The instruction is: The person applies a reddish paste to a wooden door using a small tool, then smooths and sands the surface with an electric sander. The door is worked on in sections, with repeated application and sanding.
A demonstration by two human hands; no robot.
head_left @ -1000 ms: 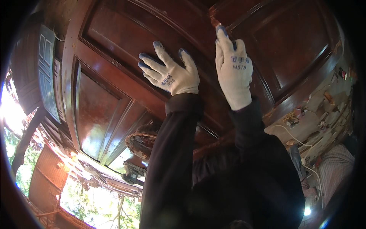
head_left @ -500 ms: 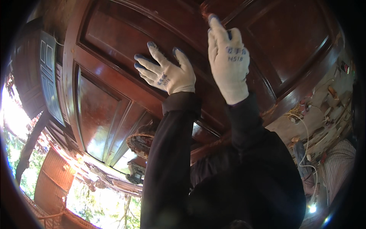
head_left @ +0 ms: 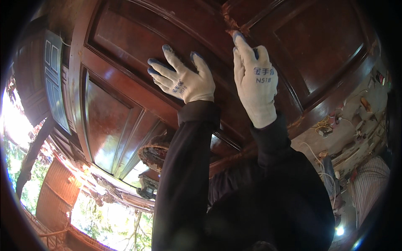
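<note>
A dark reddish-brown panelled wooden door (head_left: pixel 138 31) spreads beneath both hands. My left hand (head_left: pixel 188 81), in a white knit glove with blue-dipped fingertips, rests on it with fingers spread, holding nothing. To its right, my right hand (head_left: pixel 256 81) wears a matching glove. Its index finger reaches out and its tip touches the lower end of a rough orange-brown patch (head_left: pixel 229 19) at a joint between panels. The other fingers bend partly, and I see no tool in them. Their undersides are hidden.
A round, crusted container (head_left: pixel 153 157) sits by my left forearm. Scattered debris and a thin pale cord (head_left: pixel 312 150) lie on the ground at the right, near striped cloth (head_left: pixel 370 184). A grey panelled door (head_left: pixel 54 79) stands at the left, beside a dark post (head_left: pixel 33 157).
My right hand has slid down toward me and slightly right along the door. More of the rough orange-brown patch shows above its fingertip. My left hand stays in place.
</note>
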